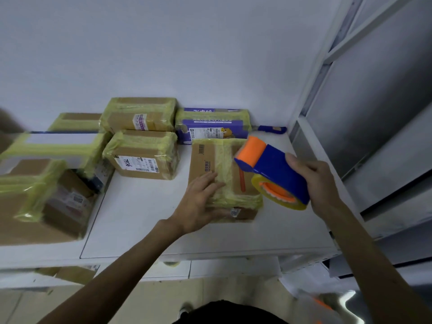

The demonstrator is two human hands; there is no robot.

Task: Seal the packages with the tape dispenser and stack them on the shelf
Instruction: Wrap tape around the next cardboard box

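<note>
Fingers (207,181) of the left hand (198,202) lie almost straight, pressing flat on the cardboard package (203,160), which is wrapped in yellowish tape and sits right of centre on the white surface (140,218). The right hand (315,181) curls round the blue-and-orange tape dispenser (280,169), held over the package's right edge. A purple box (210,130) lies just beyond, with other taped parcels (142,157) to the left.

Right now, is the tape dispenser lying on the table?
No, the right hand holds the tape dispenser up beside the box under the left hand.
</note>
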